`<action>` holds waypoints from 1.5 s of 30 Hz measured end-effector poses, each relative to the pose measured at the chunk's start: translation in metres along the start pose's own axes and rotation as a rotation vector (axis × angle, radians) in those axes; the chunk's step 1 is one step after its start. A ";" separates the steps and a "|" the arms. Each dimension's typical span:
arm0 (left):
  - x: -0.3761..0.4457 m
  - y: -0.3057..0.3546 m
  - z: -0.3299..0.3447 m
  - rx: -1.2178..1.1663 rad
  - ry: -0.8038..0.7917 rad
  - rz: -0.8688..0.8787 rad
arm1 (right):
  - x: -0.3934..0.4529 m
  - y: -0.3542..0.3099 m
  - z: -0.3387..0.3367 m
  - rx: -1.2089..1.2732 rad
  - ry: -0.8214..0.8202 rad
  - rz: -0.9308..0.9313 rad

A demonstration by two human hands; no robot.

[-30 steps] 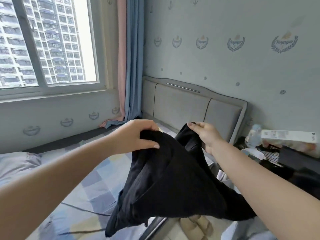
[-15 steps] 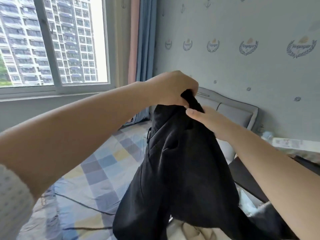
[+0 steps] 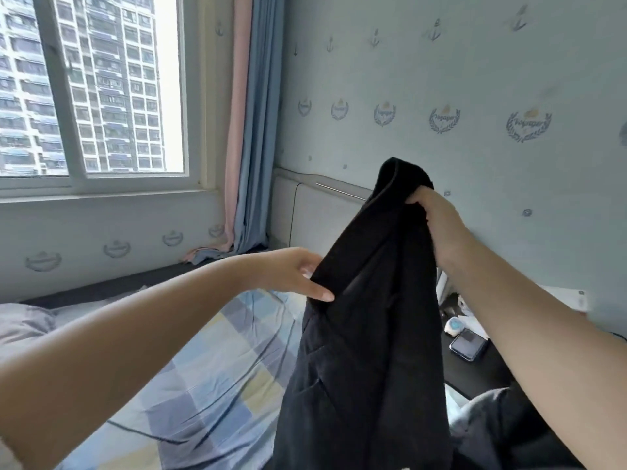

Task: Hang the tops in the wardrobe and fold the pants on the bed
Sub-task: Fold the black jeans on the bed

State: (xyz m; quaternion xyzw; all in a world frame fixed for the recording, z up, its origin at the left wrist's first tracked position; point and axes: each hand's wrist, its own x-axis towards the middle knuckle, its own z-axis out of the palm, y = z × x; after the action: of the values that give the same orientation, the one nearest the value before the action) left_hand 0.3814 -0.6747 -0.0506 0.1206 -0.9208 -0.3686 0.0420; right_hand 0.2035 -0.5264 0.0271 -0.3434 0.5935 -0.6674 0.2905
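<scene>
Presently, item in hand: the right hand has its fingers clenched round the bunched top edge of a black garment, which appears to be a pair of pants gathered at the waistband, though the cut cannot be told for certain. The left hand sits lower, at the garment's left edge; its thumb lies flat on the front of the cloth and the other fingers pass behind the fold, so it seems to grasp the edge loosely, but how the hidden fingers lie cannot be told. Position of item: held up in the air over the bed, hanging full length from the right hand, its lower end out of view below the frame, not laid on the checked sheet. Surroundings: padded headboard behind the garment; blue and pink curtain and window to the left; dark bedside surface to the right with a phone and small clutter; a dark heap of cloth at lower right, kind unclear. Progress, as judged: this garment is lifted and being straightened, not yet folded. No wardrobe, hanger or hung top is in view, so nothing can be counted as done. Remaining: laying it flat, folding, and all hanging of tops.
</scene>
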 end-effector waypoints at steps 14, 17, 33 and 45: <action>-0.015 -0.066 0.062 -0.064 -0.107 -0.213 | 0.006 -0.023 -0.043 0.214 0.212 -0.144; -0.027 -0.080 0.047 0.014 0.040 -0.269 | 0.013 -0.024 -0.053 0.145 0.248 -0.155; -0.092 -0.132 -0.033 -0.547 0.807 -0.486 | 0.047 0.014 -0.046 0.023 0.185 -0.066; -0.161 -0.028 -0.213 -0.467 1.211 -0.014 | 0.108 -0.087 0.011 -0.231 0.053 -0.397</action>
State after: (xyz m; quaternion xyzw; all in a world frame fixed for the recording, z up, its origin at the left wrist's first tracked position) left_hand 0.5782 -0.7960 0.0864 0.3009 -0.6289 -0.4262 0.5765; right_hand 0.1497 -0.6072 0.1265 -0.4666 0.5941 -0.6481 0.0963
